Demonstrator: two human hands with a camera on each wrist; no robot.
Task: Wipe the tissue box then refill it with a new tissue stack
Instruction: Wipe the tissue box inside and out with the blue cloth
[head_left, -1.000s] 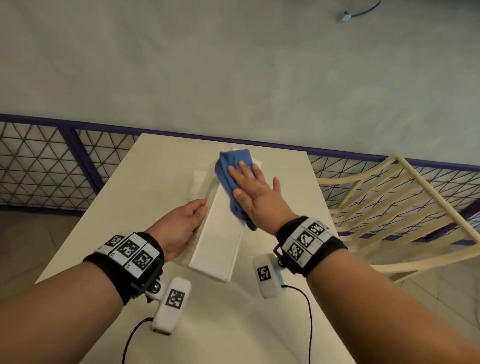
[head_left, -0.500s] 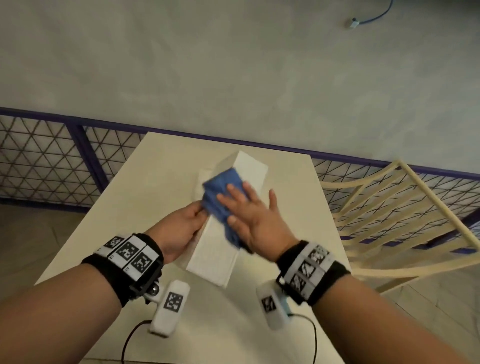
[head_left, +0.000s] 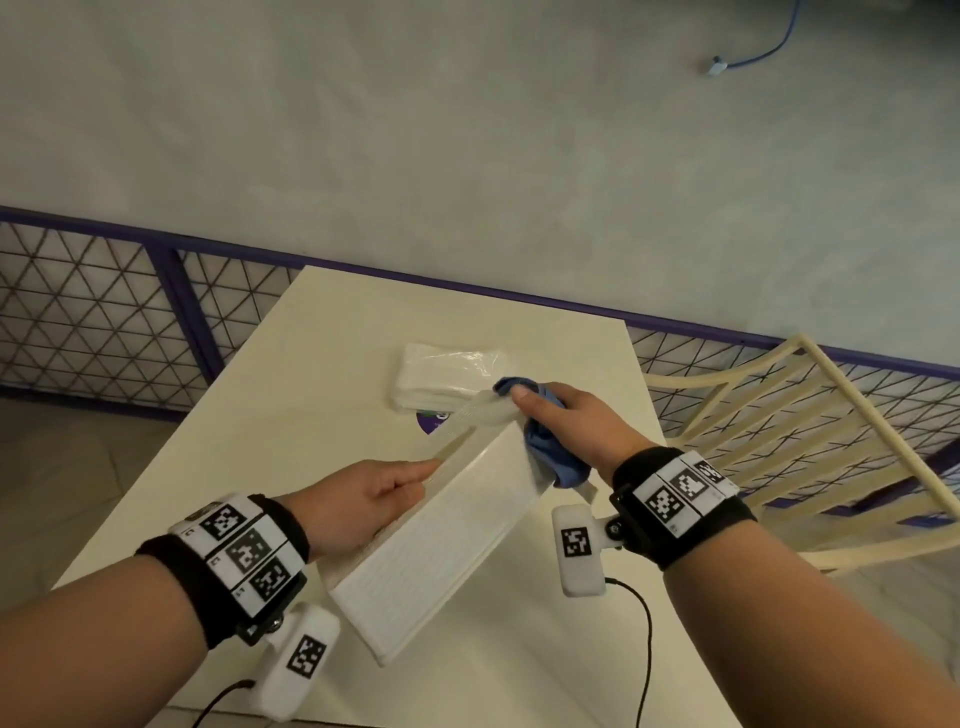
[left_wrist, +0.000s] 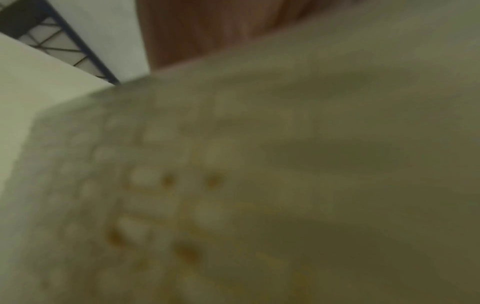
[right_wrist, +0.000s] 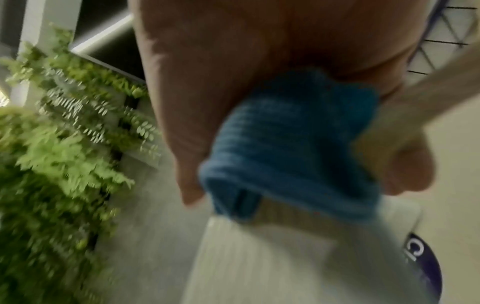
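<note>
Both hands are busy: my left hand (head_left: 358, 504) is gripping the tilted tissue box (head_left: 441, 551) above the desk (head_left: 322, 374) while my right hand (head_left: 576, 421) is pinching the blue cloth (head_left: 550, 452) onto its far end, risking a slip toward the tissue stack (head_left: 447, 374).
</note>
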